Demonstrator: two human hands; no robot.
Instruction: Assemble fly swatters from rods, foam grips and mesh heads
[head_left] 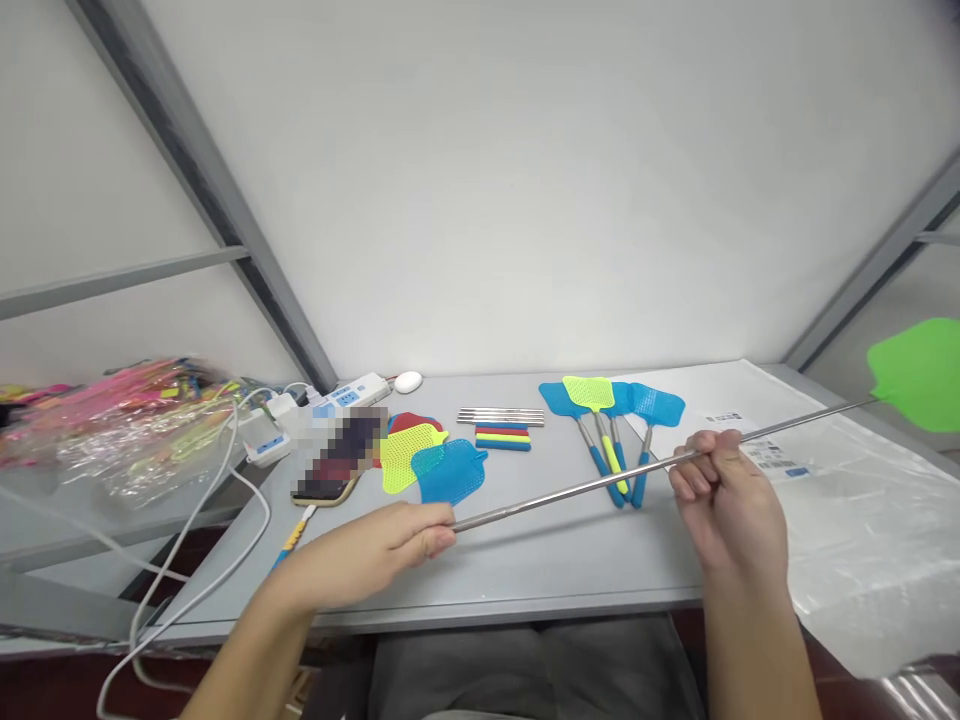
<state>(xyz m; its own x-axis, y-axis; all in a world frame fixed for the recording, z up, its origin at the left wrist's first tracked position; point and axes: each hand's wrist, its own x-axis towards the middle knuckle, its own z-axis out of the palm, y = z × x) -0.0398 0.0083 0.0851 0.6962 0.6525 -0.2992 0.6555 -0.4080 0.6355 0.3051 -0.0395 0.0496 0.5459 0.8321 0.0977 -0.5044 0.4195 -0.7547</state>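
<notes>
A fly swatter with a long metal telescopic rod (562, 493) stretches slantwise in front of me, rising to the right. Its green head (916, 376) is at the right edge, partly cut off. My left hand (409, 540) is closed round the rod's lower end, and the grip inside it is hidden. Fingers and thumb of my right hand (720, 490) pinch the rod towards the head. Behind the rod lie several swatters with blue and yellow heads (589, 392). Loose blue (454, 472), yellow (405, 455) and red swatter heads overlap to the left.
Metal rods (501, 417) and coloured grip tubes (502, 438) lie at the table's back middle. A phone (337, 465), power strips (360, 392) and white cables (225, 480) are on the left, beside plastic-bagged items (150, 430). White plastic packaging (862, 540) covers the right side.
</notes>
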